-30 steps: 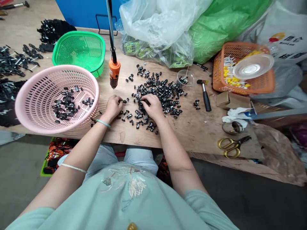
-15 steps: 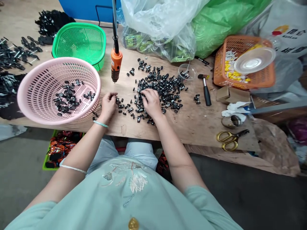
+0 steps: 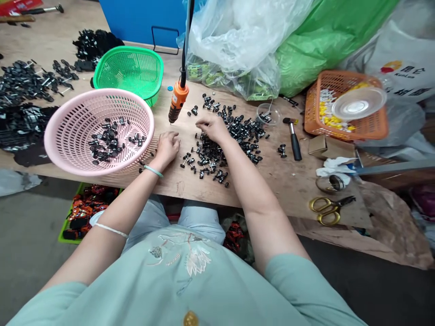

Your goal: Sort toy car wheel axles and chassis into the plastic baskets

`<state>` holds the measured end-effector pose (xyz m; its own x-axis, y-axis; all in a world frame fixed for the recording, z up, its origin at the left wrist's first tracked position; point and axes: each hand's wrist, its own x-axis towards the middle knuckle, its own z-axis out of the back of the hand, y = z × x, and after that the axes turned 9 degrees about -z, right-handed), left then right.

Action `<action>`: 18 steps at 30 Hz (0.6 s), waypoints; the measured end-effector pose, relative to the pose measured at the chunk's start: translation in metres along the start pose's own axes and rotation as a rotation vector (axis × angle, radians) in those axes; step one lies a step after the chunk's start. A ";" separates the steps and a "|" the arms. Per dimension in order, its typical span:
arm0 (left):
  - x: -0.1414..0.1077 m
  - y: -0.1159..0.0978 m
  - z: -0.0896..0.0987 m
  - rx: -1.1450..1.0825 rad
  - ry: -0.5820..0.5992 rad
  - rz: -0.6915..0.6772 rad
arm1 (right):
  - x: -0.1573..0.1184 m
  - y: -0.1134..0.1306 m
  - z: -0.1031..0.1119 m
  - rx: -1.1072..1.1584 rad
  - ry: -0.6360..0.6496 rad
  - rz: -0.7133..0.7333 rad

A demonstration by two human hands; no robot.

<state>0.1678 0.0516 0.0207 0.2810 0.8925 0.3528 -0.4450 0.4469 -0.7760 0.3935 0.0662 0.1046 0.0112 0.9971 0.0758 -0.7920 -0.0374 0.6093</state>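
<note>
My left hand (image 3: 168, 147) rests on the wooden table right of the pink basket (image 3: 56, 140), fingers curled down; what is under them, if anything, is hidden. My right hand (image 3: 213, 127) reaches over the left side of a pile of small black wheeled parts (image 3: 243, 131), fingertips pointing left and pressed together. Whatever they grip is too small to make out. Between and above the hands hangs an orange electric screwdriver (image 3: 178, 102), tip down. More black parts (image 3: 107, 140) lie inside the pink basket.
A green basket (image 3: 156, 86) stands behind the pink one. Plastic bags (image 3: 238, 40) fill the back. At the right are a hammer (image 3: 295, 142), gold-handled scissors (image 3: 328, 208) and an orange basket (image 3: 370, 129). Black parts (image 3: 27, 81) are heaped at the far left.
The camera view has shifted. My right hand has moved up and left from the middle of the pile toward the screwdriver. My left hand has moved away from the loose parts, with its fingers spread slightly more.
</note>
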 end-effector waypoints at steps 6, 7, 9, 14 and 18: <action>0.037 -0.028 -0.008 -0.377 -0.002 -0.119 | -0.006 0.035 0.057 0.530 -0.118 0.002; 0.043 -0.042 -0.008 -0.498 0.024 -0.151 | -0.012 0.046 0.067 0.579 -0.124 0.021; 0.053 -0.076 -0.008 -0.725 0.123 -0.199 | -0.033 0.069 0.088 0.649 -0.143 0.045; 0.018 -0.157 -0.022 -1.021 0.481 -0.226 | -0.146 0.078 0.125 0.728 -0.309 0.018; -0.079 -0.201 -0.073 -1.030 0.770 -0.213 | -0.299 0.013 0.114 0.672 -0.511 -0.320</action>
<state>0.2972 -0.1127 0.1105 0.8300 0.3928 0.3959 0.4245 0.0154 -0.9053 0.4487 -0.2404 0.1797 0.5668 0.8211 0.0673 -0.1825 0.0455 0.9822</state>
